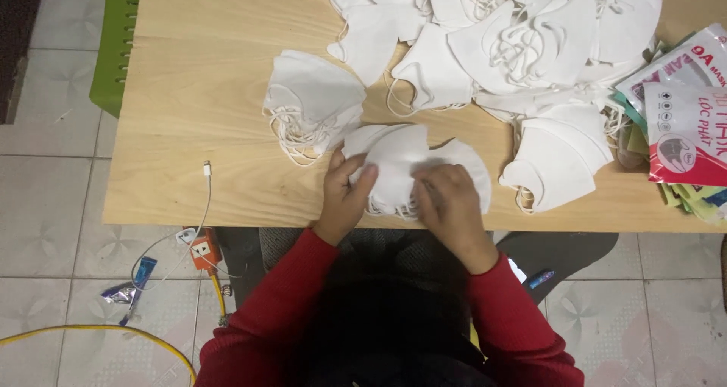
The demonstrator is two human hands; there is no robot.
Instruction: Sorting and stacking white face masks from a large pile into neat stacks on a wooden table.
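Red sleeves led up from the bottom of the view to both hands, which met over a small stack of white face masks (pixel 413 163) at the near edge of the worktop (pixel 189 92). The left hand (pixel 347 194) was closed on the stack's left side, thumb on top and fingers curled under the edge. The right hand (pixel 448 198) lay knuckles-up on the right half, fingers bent and pressing the cloth down, gripping the same stack. Both wrists were bent slightly inward, forearms angled toward each other.

Judging from that grip, squaring the stack would have gone best with the folded edges lined up and the ear loops tucked under, since loose loops hung at the near side and could snag. Even pressure from both sides would have kept the thin layers from sliding.

Just beyond and to the left sat a second neat pile of masks (pixel 312 103), apart from the held one. Farther back spread a large loose heap of masks (pixel 515 39), and at the far right lay printed packaging bags (pixel 685 122).
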